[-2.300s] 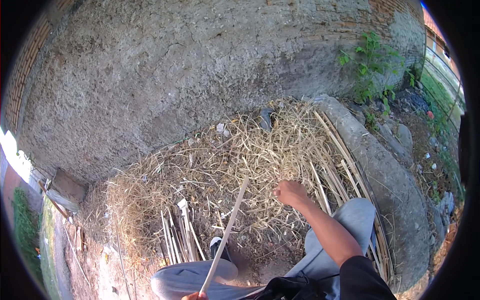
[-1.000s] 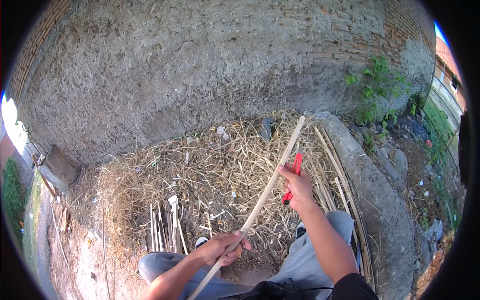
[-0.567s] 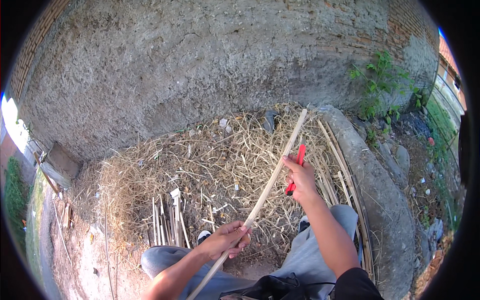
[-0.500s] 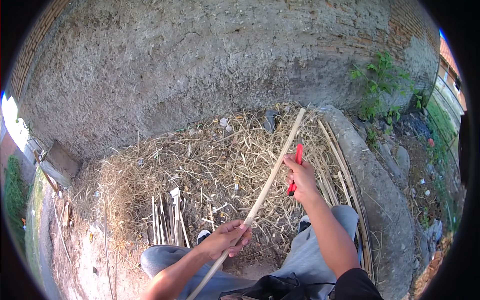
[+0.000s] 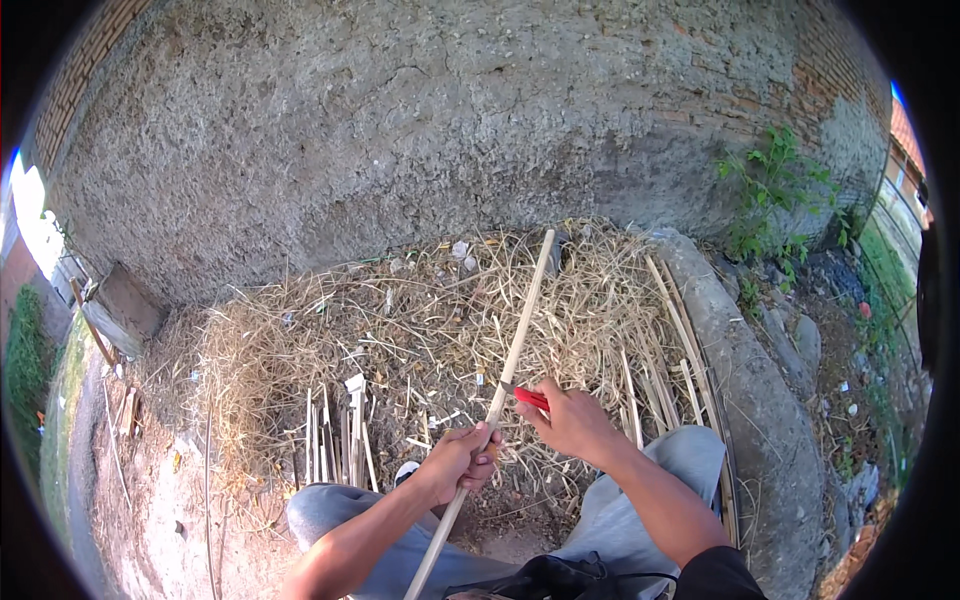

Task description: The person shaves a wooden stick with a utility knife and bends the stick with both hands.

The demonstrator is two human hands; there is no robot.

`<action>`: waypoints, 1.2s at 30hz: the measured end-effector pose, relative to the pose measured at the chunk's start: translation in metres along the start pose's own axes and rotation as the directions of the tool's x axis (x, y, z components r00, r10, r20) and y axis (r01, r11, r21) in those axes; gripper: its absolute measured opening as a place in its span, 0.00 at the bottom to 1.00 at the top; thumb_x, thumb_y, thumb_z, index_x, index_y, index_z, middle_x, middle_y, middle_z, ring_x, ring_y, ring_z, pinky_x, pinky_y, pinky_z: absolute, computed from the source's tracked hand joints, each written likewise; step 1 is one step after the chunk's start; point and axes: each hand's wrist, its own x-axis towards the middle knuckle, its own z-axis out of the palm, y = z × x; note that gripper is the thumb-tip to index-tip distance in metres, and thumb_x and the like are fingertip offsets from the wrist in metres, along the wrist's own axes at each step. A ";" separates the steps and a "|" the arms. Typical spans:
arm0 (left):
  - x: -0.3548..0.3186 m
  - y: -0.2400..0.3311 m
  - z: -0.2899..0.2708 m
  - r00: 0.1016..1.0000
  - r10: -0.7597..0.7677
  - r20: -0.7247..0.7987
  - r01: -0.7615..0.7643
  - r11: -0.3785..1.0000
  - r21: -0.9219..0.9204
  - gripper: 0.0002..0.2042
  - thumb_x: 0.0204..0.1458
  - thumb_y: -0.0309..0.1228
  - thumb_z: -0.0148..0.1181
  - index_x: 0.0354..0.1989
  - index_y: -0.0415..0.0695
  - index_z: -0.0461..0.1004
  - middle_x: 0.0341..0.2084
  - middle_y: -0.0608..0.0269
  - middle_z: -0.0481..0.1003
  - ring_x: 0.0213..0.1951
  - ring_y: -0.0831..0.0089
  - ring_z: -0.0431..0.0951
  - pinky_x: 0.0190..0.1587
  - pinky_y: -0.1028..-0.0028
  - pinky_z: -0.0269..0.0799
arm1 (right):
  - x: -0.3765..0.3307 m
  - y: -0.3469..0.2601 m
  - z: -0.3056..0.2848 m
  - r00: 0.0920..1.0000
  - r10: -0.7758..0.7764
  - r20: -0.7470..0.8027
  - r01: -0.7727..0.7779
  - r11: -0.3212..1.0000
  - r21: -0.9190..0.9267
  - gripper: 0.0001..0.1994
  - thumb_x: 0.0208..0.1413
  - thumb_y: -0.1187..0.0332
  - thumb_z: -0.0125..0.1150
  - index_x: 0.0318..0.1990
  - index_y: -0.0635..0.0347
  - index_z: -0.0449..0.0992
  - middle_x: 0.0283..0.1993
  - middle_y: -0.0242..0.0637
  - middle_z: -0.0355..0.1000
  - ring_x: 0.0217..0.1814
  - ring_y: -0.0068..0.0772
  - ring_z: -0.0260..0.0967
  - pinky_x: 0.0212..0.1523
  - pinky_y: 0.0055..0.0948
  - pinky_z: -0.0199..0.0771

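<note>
My left hand (image 5: 458,460) grips the stick (image 5: 523,320); right hand (image 5: 578,428) grips the red knife (image 5: 532,398), blade now turned toward the stick (earlier pointing away), just beyond my left fingers (image 5: 484,470).

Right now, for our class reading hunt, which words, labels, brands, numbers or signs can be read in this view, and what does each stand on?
None can be read.
Red utility knife in the right hand: no legible lettering; partly covered.
Bamboo strip in the left hand: no marks visible.
Rough wall: no sign visible.
Small pale scraps: too small to tell.
</note>
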 end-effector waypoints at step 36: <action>-0.002 0.009 -0.004 0.981 0.057 -0.188 -0.024 0.985 0.171 0.16 0.69 0.40 0.39 0.46 0.41 0.69 0.19 0.72 0.61 0.13 0.85 0.51 0.13 0.81 0.46 | -0.005 -0.011 0.011 0.912 -0.315 -0.263 0.338 0.940 0.044 0.10 0.57 0.63 0.63 0.45 0.51 0.83 0.38 0.36 0.81 0.29 0.37 0.79 0.29 0.32 0.79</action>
